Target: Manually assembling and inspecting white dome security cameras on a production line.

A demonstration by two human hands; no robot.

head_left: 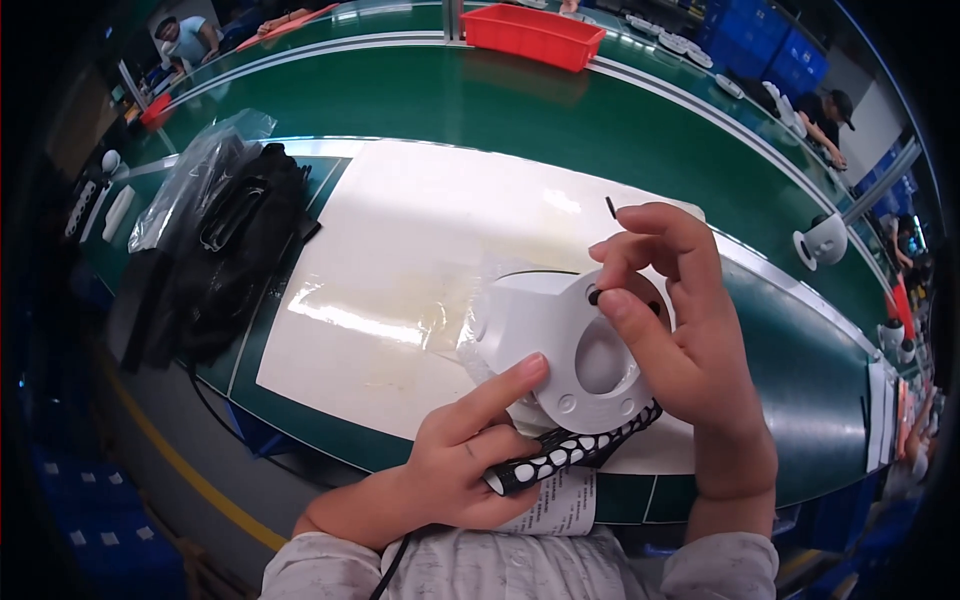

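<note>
A white plastic housing point(540, 325) with a large round opening and small round recesses rests tilted before me on a white board point(370, 230). My left hand point(465, 455) is closed round a curled black strip with white round spots point(570, 453), its index fingertip pressed on the housing. My right hand point(695, 335) pinches a small black round pad point(596, 297) between thumb and index finger, right at a recess by the housing's upper edge. In another recess behind the thumb sits a dark spot. A sheet of printed labels point(568, 505) hangs below the strip.
Black fabric point(235, 265) and a clear plastic bag point(185, 195) lie at the left. Past the board runs a green belt point(370, 95) with a metal rail; a red bin point(530, 38) stands beyond. A white rounded device point(823, 242) is at the right. Other people work farther off.
</note>
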